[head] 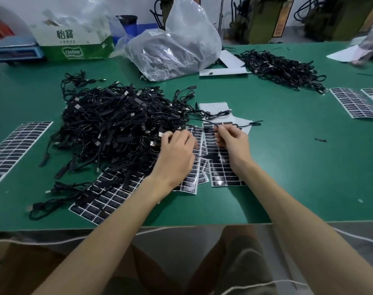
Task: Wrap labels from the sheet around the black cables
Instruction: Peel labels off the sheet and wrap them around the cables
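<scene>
Bare green table top (298, 167) lies open from three to five o'clock of its middle. A tangled heap of black cables (117, 128) blocks nine to eleven; a crumpled clear plastic bag (177, 50) stands at twelve, a smaller black cable pile (281, 69) at one.

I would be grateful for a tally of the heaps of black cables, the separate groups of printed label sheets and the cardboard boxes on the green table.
Cable heaps: 2
Groups of printed label sheets: 3
Cardboard boxes: 1
Total: 6
</scene>
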### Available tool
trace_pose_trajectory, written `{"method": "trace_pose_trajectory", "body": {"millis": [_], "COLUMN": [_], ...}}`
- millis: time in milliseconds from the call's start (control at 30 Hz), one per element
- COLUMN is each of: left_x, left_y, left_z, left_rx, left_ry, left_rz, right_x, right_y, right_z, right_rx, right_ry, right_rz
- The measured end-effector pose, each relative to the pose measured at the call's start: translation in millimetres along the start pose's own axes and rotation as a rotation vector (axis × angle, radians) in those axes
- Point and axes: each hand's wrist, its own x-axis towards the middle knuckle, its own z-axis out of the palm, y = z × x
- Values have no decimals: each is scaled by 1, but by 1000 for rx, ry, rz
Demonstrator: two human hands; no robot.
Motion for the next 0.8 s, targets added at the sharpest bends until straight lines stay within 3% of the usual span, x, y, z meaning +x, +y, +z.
{"method": "trace_pose_trajectory", "body": {"millis": [100,200,300,567,733,800], "left_x": [5,4,1,-5,-4,-3], "left_y": [10,10,8,9,5,4], "left_z": [12,25,25,17,18,20], "left_rx": [-134,-45,-32,-30,84,100], "left_ry": [-21,-70,-16,91,-10,-25], "left_rz": [-118,-175,-222,-350,-408,-408], "right_x": [0,-2,-2,-9,-6,1], "right_y": [-3,-4,-4,1,-1,-3], "right_z": [-7,-10,-9,10,23,23], "right_rx": [60,146,161,-416,-562,-771], "right_ry": [-56,-53,-3,-64,-21,-23], "right_rz": [29,39,27,-220,-294,-338]}}
